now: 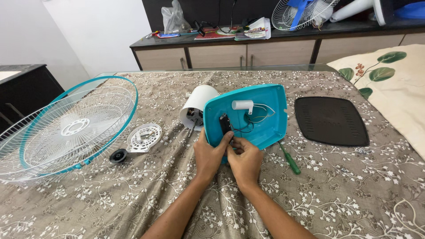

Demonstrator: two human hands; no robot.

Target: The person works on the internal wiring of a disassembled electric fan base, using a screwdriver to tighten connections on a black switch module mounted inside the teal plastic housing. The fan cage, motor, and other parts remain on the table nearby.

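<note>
A teal plastic fan base (265, 115) stands tilted on its edge, its hollow underside facing me. Inside it sit a white cylinder, a black switch block (225, 123) and thin wires. My left hand (209, 156) grips the base's lower left edge, thumb up against the switch block. My right hand (245, 161) is pressed beside it, fingertips on the wires and small black part at the base's bottom rim. A white motor housing (198, 105) lies just behind the base.
A white and teal fan grille (66, 128) lies at left, with a round white disc (144, 137) and black knob (118, 155) beside it. A green-handled screwdriver (290, 161) lies right of the base; a black cover plate (331, 120) farther right. A pillow (394, 88) sits at the right edge.
</note>
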